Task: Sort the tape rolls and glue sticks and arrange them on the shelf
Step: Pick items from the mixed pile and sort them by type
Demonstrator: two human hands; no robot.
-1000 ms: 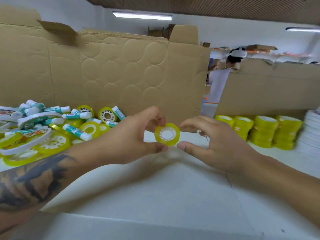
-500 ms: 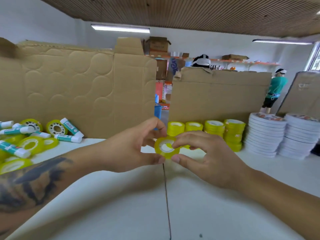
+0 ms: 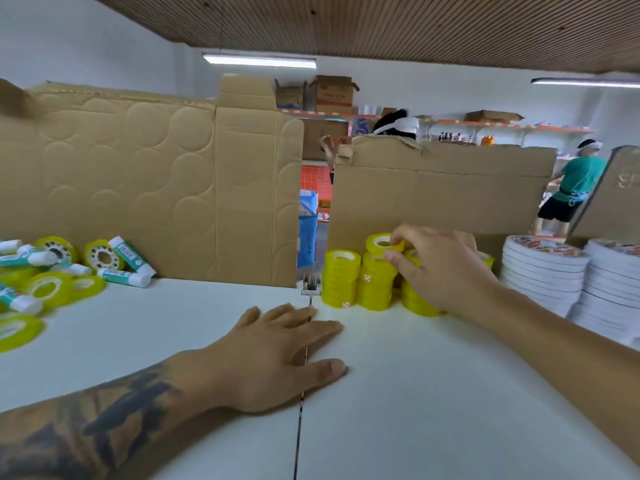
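1. Since half a second ago, both hands have parted: the left hand (image 3: 277,355) has let go of the small yellow tape roll (image 3: 382,243) and dropped to the white shelf surface (image 3: 415,393), and the right hand (image 3: 440,268) has carried the roll away to the stacks of yellow tape rolls (image 3: 360,280).
2. Left hand: palm down, fingers straight and slightly spread, holding nothing. It lies across the dark seam (image 3: 299,427) between the two shelf panels, in front of the stacks.
3. Right hand: fingertips pinch the small yellow tape roll, thumb below and fingers at its far edge. The roll lies flat, hole upward, directly over the second stack from the left; whether it already touches that stack I cannot tell.
4. Stacks: neat yellow columns standing against the plain brown cardboard wall (image 3: 440,192). Those further right are partly hidden behind the right hand.
5. Right of the stacks: two piles of flat white round discs (image 3: 543,271).
6. Far left of the stacks, well apart: an unsorted heap of loose yellow tape rolls (image 3: 52,289) mixed with white-and-teal glue sticks (image 3: 126,277), lying against the embossed cardboard sheet (image 3: 138,181).
7. Behind the cardboard wall: a person in a teal shirt (image 3: 576,181), and orange wall shelves (image 3: 502,128) with boxes.
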